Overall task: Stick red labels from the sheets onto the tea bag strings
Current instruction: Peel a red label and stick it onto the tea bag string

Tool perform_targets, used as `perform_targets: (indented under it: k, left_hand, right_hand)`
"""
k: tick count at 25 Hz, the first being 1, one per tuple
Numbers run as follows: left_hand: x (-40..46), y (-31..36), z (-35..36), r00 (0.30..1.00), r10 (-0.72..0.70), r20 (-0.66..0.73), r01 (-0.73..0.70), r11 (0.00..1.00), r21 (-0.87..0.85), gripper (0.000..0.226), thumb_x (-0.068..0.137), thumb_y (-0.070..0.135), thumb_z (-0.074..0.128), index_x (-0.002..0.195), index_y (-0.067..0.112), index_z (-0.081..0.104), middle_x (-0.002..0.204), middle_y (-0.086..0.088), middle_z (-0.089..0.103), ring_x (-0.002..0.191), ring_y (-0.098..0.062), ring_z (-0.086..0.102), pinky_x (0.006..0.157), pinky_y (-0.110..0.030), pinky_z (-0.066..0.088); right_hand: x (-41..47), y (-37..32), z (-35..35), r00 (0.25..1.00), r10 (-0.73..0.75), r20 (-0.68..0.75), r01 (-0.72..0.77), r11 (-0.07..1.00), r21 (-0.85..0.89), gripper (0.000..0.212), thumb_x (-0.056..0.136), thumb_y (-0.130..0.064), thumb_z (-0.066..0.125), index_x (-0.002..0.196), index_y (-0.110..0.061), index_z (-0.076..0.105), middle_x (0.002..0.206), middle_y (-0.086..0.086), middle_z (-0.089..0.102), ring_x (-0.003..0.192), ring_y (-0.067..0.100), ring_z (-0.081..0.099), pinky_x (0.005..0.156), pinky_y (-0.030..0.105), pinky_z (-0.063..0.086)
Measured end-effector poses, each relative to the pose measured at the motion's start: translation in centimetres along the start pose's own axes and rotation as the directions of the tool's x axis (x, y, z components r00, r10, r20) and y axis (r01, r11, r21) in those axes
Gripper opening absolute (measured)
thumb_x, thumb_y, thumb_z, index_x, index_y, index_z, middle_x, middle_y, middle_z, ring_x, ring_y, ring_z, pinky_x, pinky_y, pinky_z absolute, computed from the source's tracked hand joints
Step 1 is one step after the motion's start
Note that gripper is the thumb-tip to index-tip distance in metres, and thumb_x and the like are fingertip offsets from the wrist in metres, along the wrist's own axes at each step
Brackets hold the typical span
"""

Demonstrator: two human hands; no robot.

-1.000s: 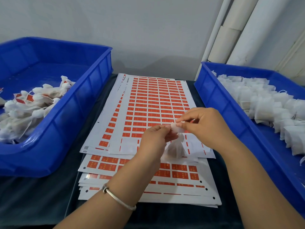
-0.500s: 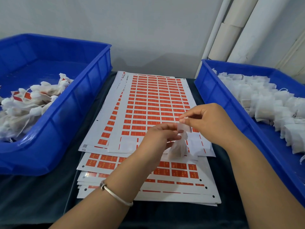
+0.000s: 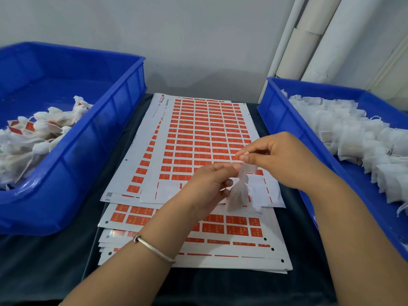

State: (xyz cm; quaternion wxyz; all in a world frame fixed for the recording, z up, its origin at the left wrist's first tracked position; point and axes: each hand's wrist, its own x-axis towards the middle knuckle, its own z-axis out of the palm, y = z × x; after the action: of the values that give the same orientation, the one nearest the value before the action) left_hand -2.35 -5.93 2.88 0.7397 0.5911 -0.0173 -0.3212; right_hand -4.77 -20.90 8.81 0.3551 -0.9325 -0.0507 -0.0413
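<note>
Head view, tea bag pinched between left hand, right hand

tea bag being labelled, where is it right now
In the head view, the tea bag hangs centre-right between the left hand and right hand, above the label sheets.

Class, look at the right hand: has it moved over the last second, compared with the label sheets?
Yes. The right hand has drifted slightly up and away along the label sheets, toward their far end, pinching the tea bag.
</note>
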Motion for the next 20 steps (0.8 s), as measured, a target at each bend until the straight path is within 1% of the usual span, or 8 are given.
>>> perform_targets:
  k: [2,3,6,10,13,16,18,20]
  left_hand:
    - [-0.17,0.09,-0.1,0.999,0.013,0.038,-0.015,0.999,0.037,0.019,0.07,0.036,0.071,0.08,0.02,0.076,0.095,-0.004,0.066,0.107,-0.027,0.054,0.101,-0.042,0.042]
    - [-0.18,0.07,-0.16,0.998,0.022,0.058,-0.025,0.998,0.06,0.021,0.065,0.038,0.07,0.077,0.021,0.077,0.092,-0.003,0.068,0.106,-0.029,0.054,0.101,-0.042,0.041]
    - [-0.02,-0.11,-0.29,0.992,0.048,0.114,-0.057,0.996,0.075,0.017,0.063,0.035,0.069,0.072,0.022,0.077,0.078,0.009,0.071,0.09,-0.018,0.058,0.095,-0.04,0.044]
    - [0.07,-0.05,-0.33,0.992,0.07,0.108,-0.072,0.997,0.017,0.013,0.062,0.03,0.07,0.07,0.022,0.077,0.075,0.009,0.07,0.084,-0.015,0.058,0.096,-0.041,0.042]
    - [0.11,0.07,-0.37,0.994,0.075,0.073,-0.075,0.997,-0.003,0.008,0.067,0.025,0.071,0.07,0.021,0.077,0.077,0.008,0.072,0.088,-0.017,0.06,0.096,-0.042,0.043]
    - [0.27,0.0,-0.45,0.995,0.102,0.014,-0.101,0.995,-0.014,0.01,0.078,0.018,0.07,0.073,0.02,0.077,0.087,0.007,0.073,0.094,-0.017,0.063,0.086,-0.035,0.047]
    - [0.37,-0.05,-0.57,0.991,0.13,-0.033,-0.13,0.991,-0.022,0.009,0.08,0.016,0.069,0.078,0.019,0.077,0.093,0.006,0.073,0.099,-0.018,0.063,0.086,-0.035,0.047]
    - [0.38,0.02,-0.73,0.988,0.14,-0.061,-0.141,0.99,-0.012,0.009,0.08,0.016,0.069,0.079,0.02,0.077,0.096,0.007,0.073,0.103,-0.02,0.061,0.088,-0.036,0.046]
  right_hand:
    - [-0.08,-0.25,-0.11,1.0,-0.015,0.006,0.015,1.0,0.007,0.026,0.085,-0.026,0.066,0.071,-0.048,0.063,0.067,-0.039,0.058,0.078,-0.022,0.056,0.062,0.0,0.04]
    - [-0.13,-0.32,-0.18,1.0,-0.019,0.004,0.019,1.0,0.017,0.026,0.085,-0.026,0.066,0.071,-0.048,0.063,0.069,-0.038,0.059,0.079,-0.021,0.056,0.064,0.002,0.041]
    - [-0.14,-0.56,-0.3,0.999,-0.038,-0.002,0.038,0.998,0.048,0.025,0.083,-0.026,0.067,0.071,-0.047,0.063,0.072,-0.034,0.062,0.082,-0.017,0.058,0.064,0.003,0.043]
    - [-0.02,-0.65,-0.43,0.999,-0.037,0.0,0.037,0.994,0.103,0.021,0.081,-0.026,0.067,0.073,-0.046,0.064,0.073,-0.039,0.062,0.083,-0.02,0.057,0.059,-0.003,0.042]
    - [0.09,-0.53,-0.4,1.0,-0.004,0.0,0.004,0.992,0.128,0.017,0.08,-0.029,0.067,0.074,-0.045,0.065,0.075,-0.036,0.064,0.082,-0.014,0.061,0.06,0.003,0.047]
    - [0.04,-0.34,-0.2,0.998,0.05,-0.024,-0.043,0.971,0.236,0.005,0.075,-0.04,0.065,0.079,-0.042,0.067,0.083,-0.026,0.069,0.08,-0.003,0.067,0.062,0.009,0.052]
    - [-0.05,-0.06,0.04,0.996,0.086,-0.037,-0.071,0.951,0.301,0.014,0.072,-0.042,0.068,0.086,-0.042,0.066,0.086,-0.02,0.071,0.08,0.003,0.069,0.067,0.016,0.056]
    - [-0.15,0.3,0.36,0.993,0.104,-0.057,-0.081,0.945,0.316,0.028,0.076,-0.027,0.074,0.1,-0.039,0.063,0.084,-0.018,0.072,0.081,0.002,0.069,0.069,0.017,0.055]
